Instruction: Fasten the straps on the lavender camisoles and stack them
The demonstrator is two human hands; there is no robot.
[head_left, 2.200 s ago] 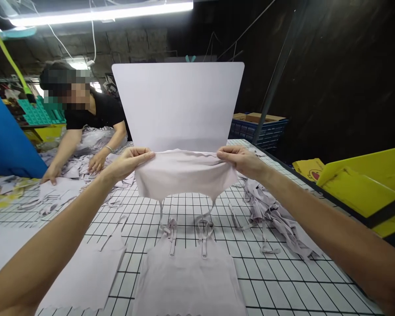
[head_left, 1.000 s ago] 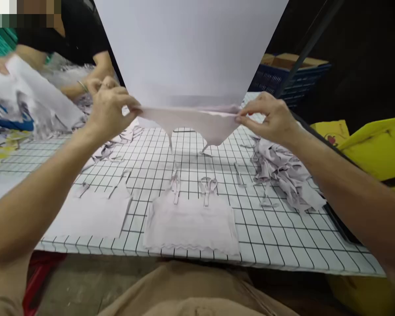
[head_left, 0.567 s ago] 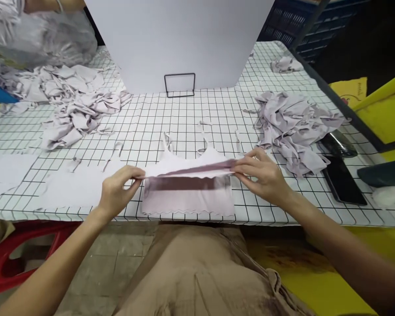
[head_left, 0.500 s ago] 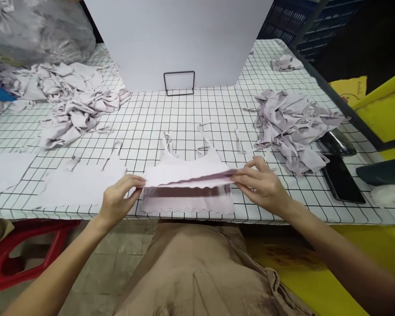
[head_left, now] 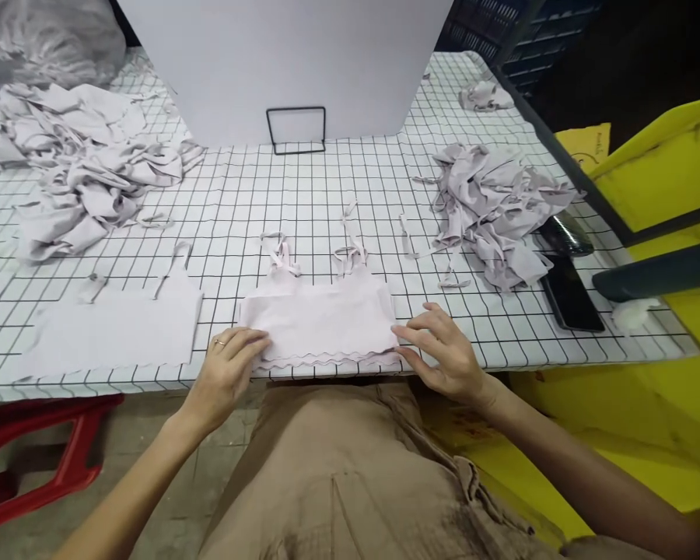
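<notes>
Nearest the viewer, the left hand (head_left: 230, 365) and the right hand (head_left: 443, 354) rest with fingers loosely spread, gripping nothing, their fingertips touching the lower corners of a pale lilac crop top (head_left: 320, 319). That top lies flat on a small stack at the near edge of the grid-patterned desk (head_left: 327, 194), scalloped hem toward the viewer and its two knotted straps (head_left: 350, 253) pointing to 12 o'clock. At 9 o'clock from the stack, apart from it, a second flat top (head_left: 117, 327) lies with its hem along the same edge. At 2 o'clock sits a crumpled heap of like garments (head_left: 490, 206), with a black phone (head_left: 568, 295) just beside it at the desk's right edge. At 10 o'clock a larger rumpled pile (head_left: 75, 187) spreads across the desk. Farthest, at 12 o'clock, a white board (head_left: 285, 62) stands upright behind a black wire stand (head_left: 295, 131). Beyond the desk at 3 o'clock are yellow bins (head_left: 665, 171).
</notes>
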